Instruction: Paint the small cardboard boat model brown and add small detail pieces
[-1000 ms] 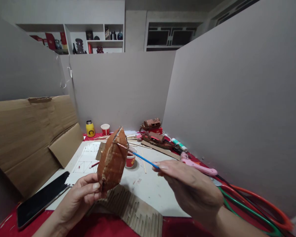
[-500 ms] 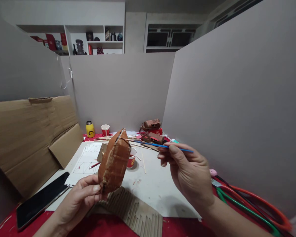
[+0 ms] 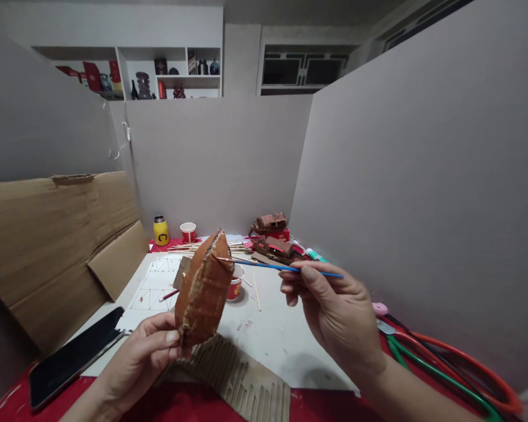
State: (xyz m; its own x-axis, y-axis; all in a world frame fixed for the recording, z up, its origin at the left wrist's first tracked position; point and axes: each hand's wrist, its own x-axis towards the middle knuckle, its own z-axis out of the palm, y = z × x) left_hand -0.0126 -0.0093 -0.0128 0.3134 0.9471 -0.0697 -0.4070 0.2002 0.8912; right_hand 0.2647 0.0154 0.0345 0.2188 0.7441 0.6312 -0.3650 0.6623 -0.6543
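Observation:
My left hand (image 3: 147, 351) pinches the lower end of a brown-painted cardboard boat hull (image 3: 205, 293), which stands tilted upright with its pointed end on top. Between the thumb and fingers of my right hand (image 3: 334, 310) is a thin blue paintbrush (image 3: 273, 266). Its bristle tip meets the hull's painted face near the upper rim. Behind the hull, partly covered by it, stands a red and white paper cup (image 3: 234, 288) with reddish paint inside. A torn piece of corrugated cardboard (image 3: 246, 375) lies below, on the table's near edge.
A black phone (image 3: 74, 357) rests at the left, by leaning cardboard sheets (image 3: 48, 246). Scissors with orange and green handles (image 3: 449, 363) lie at the right. Farther back are a drawing sheet (image 3: 152, 290), wooden sticks (image 3: 193, 248), a yellow bottle (image 3: 161, 231) and brown cardboard models (image 3: 270, 221).
The brush tip has moved slightly down along the hull's face, and my right hand has lowered a little with it. My left hand and the hull have hardly moved.

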